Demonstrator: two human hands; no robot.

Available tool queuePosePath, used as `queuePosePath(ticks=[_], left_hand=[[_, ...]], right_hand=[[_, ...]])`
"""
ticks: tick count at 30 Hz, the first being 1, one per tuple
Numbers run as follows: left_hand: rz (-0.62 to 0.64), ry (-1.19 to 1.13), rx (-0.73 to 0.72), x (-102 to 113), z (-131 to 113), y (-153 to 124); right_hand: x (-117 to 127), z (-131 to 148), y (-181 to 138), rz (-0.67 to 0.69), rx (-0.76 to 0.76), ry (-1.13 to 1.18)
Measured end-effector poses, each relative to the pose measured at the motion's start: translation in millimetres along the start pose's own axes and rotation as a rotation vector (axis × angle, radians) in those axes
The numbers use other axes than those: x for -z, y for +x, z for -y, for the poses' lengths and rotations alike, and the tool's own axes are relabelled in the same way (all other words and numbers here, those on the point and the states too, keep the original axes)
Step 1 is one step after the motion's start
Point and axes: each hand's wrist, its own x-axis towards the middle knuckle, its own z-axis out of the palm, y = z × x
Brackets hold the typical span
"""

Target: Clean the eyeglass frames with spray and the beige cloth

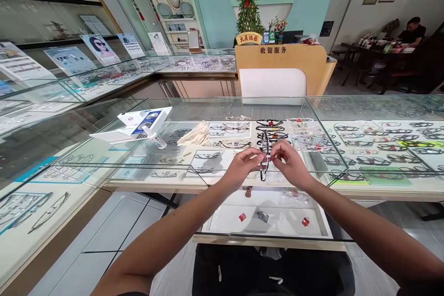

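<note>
Between my two hands a pair of dark-rimmed glasses is held edge-on above the glass counter. My left hand pinches it from the left side, thumb and fingertips at its middle. From the right, my right hand closes its fingers on the same glasses. Just behind them, rows of dark frames lie under the glass. Below my hands a white drawer is pulled out. It holds small red packets, a small grey item and a few clear frames.
On the counter's left stand a white-and-blue box, a small white bottle and a cream cloth. More glasses fill the case on the right. A wooden cashier desk stands beyond; a person sits at the far right.
</note>
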Motion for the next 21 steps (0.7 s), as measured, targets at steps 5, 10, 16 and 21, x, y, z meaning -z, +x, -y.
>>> queuePosePath(ticks=[5, 10, 16, 21], left_hand=[[0.011, -0.038, 0.017, 1.4, 0.4, 0.5], [0.003, -0.053, 0.027, 2.7, 2.4, 1.5], [0.011, -0.070, 0.015, 3.2, 1.4, 2.6], [0.031, -0.088, 0.002, 3.7, -0.6, 2.3]], right_hand=[[-1.6, 2.1, -4.4, -0.005, 0.162, -0.217], [-2.0, 3.3, -5.7, -0.012, 0.135, -0.186], [-3.4, 1.8, -8.3, 0.013, 0.065, -0.202], [-2.8, 1.8, -7.8, 0.011, 0.049, -0.188]])
